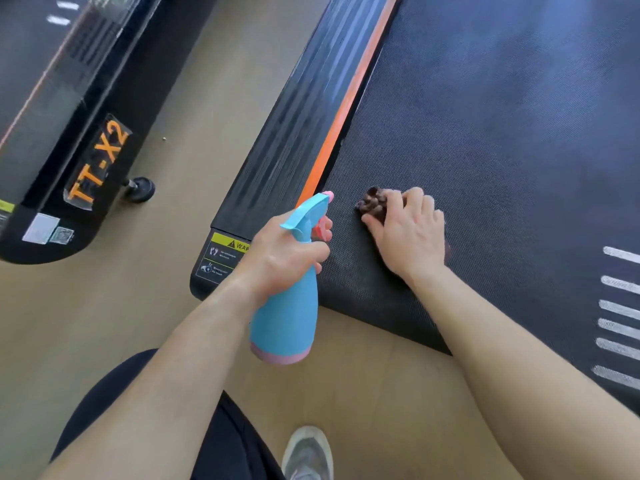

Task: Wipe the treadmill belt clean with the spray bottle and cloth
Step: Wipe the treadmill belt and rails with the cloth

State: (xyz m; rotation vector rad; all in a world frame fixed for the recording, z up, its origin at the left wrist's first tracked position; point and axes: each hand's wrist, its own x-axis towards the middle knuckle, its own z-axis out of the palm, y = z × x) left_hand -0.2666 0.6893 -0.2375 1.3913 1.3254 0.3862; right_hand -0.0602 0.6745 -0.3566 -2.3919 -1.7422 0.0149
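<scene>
With my left grip curled round the spray bottle, I should press my right grip, clutching the bunched cloth, firmly across the treadmill belt near corner in overlapping strokes.

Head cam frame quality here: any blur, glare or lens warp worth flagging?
Head view: side rail ribs smear with motion blur toward the top; pale sheen on the belt upper right; spray bottle in the left hand and cloth under the right hand look fairly sharp; shadows soft.
</scene>
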